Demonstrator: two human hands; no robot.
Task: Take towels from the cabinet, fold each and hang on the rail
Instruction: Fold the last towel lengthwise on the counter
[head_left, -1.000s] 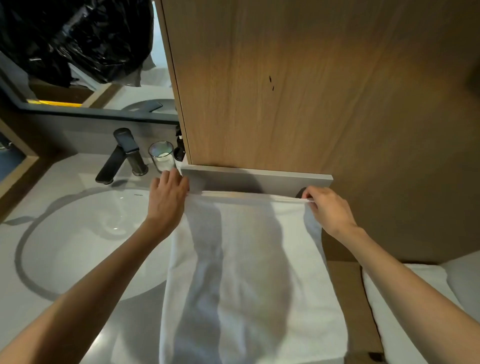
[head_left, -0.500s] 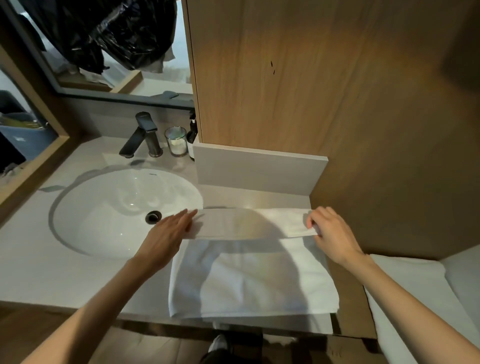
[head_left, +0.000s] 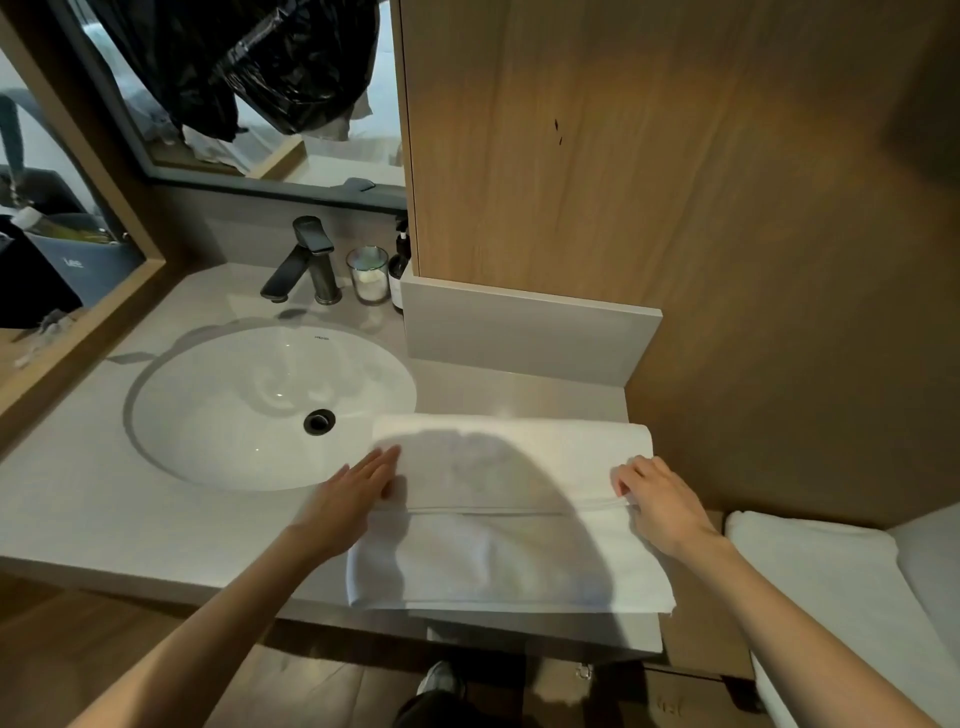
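Note:
A white towel (head_left: 498, 561) lies on the grey counter (head_left: 156, 519) right of the sink, its far part folded back over itself so that a hem runs across its middle. My left hand (head_left: 358, 493) rests with straight fingers on the left end of the folded layer. At the right end of that hem, my right hand (head_left: 665, 504) has its fingers curled over the hem and pinches the towel. The wooden cabinet front (head_left: 649, 182) rises behind the counter. No rail is in view.
A white oval sink (head_left: 249, 410) with a dark tap (head_left: 306, 260) fills the counter's left half. A glass (head_left: 369, 275) and a pump bottle (head_left: 400, 265) stand by a grey upstand (head_left: 530, 332). More white cloth (head_left: 831, 582) lies low at the right.
Both hands brought the towel's top edge down from the upstand towards me, folding it over the lower part on the counter. The view has tilted down.

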